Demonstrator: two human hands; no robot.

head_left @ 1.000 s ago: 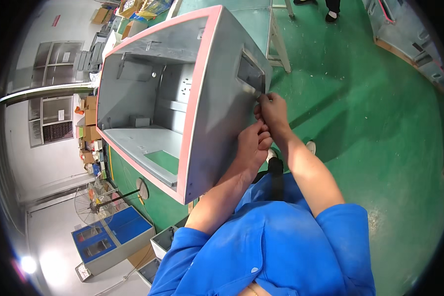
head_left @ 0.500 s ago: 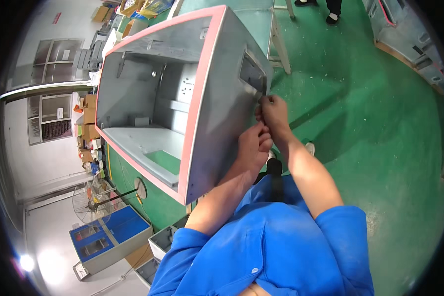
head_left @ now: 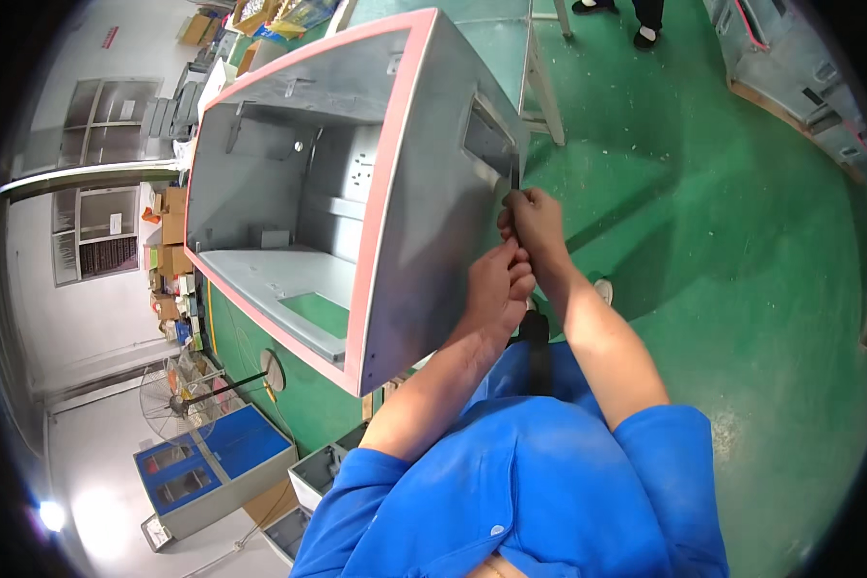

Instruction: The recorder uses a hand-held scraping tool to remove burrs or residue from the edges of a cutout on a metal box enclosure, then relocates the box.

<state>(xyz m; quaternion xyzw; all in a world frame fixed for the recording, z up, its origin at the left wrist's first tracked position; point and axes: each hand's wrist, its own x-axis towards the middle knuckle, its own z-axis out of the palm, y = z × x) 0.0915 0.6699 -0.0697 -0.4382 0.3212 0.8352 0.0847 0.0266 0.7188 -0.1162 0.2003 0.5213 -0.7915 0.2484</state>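
Your left hand [head_left: 496,284] and right hand [head_left: 535,217] pinch narrow by the cabinet [head_left: 414,231] cutout [head_left: 488,137], contents unclear; pink border [head_left: 383,183] on, remainder unclear.

A wire-caged fan [head_left: 177,404] stands near a blue-and-grey cabinet [head_left: 248,441]. Cardboard boxes [head_left: 173,226] are stacked near a paned window [head_left: 110,229]. The floor [head_left: 713,250] is uniformly green.

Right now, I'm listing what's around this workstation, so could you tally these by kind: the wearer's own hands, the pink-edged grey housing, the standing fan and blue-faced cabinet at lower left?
Wearer's hands: 2 (left hand, right hand)
Pink-edged grey housing: 1
Standing fan: 1
Blue-faced cabinet: 1
Total: 5
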